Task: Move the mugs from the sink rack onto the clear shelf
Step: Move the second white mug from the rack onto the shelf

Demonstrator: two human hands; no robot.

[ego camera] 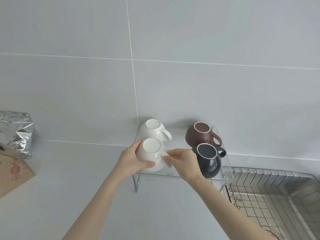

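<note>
Four mugs stand on the clear shelf (223, 177) at the centre of the frame, all upside down with their bases facing up: two white, one brown, one dark. The rear white mug (153, 131) sits at the shelf's back left corner, its handle pointing right; the brown mug (199, 135) is at the back right and the dark mug (208, 160) just in front of it, both with handles to the right. The front white mug (150, 155) is at the shelf's front left, tilted slightly, and whether its rim rests fully on the shelf cannot be told. The left hand (133, 160) is wrapped around its left side, thumb across the lower wall. The right hand (184, 162) pinches at the mug's right side, where the handle is mostly hidden behind the fingers. The sink rack (270, 193) fills the lower right corner, cut off by the frame edge. At the left edge, a crumpled foil bag (16, 131) and a brown paper package (12, 174) are each partly cut off.
</note>
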